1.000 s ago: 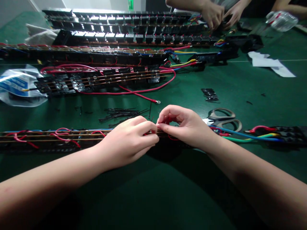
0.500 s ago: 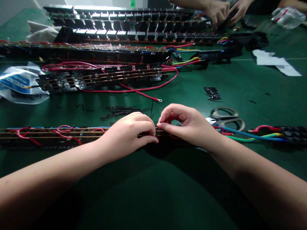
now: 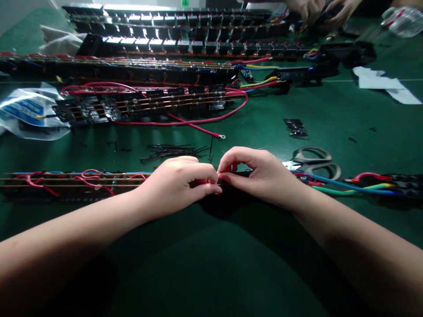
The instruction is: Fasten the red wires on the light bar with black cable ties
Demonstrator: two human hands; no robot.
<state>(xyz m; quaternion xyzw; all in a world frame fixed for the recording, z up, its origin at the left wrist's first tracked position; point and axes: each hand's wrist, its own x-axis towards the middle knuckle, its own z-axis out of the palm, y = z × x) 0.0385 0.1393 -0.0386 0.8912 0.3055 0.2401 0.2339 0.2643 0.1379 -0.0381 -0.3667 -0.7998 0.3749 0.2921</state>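
Observation:
A long black bar assembly [image 3: 76, 193] with brass-coloured rods and red wire loops lies across the table in front of me. Over its middle my left hand [image 3: 185, 180] is closed, thumb and forefinger pinched together. My right hand [image 3: 254, 171] is pinched too, its fingertips almost meeting the left ones at the rods. Whatever the fingertips hold is too small or hidden to make out. Just beyond my left hand is a pile of thin black cable ties [image 3: 172, 151]. Scissors [image 3: 313, 163] with grey handles lie behind my right wrist, partly covered.
Blue, green and red cables [image 3: 357, 188] leave the assembly's right end. Farther back lie a similar unit [image 3: 148, 103] with a red lead, a plastic bag [image 3: 29, 114], small black pieces [image 3: 295, 128] and white paper [image 3: 383, 83]. Another person's hands [image 3: 324, 11] work at the far right.
The view has shifted slightly, moving the table's contents a little rightward. Both hands keep their pinches over the assembly, and the left fingertips have come slightly closer to the right ones.

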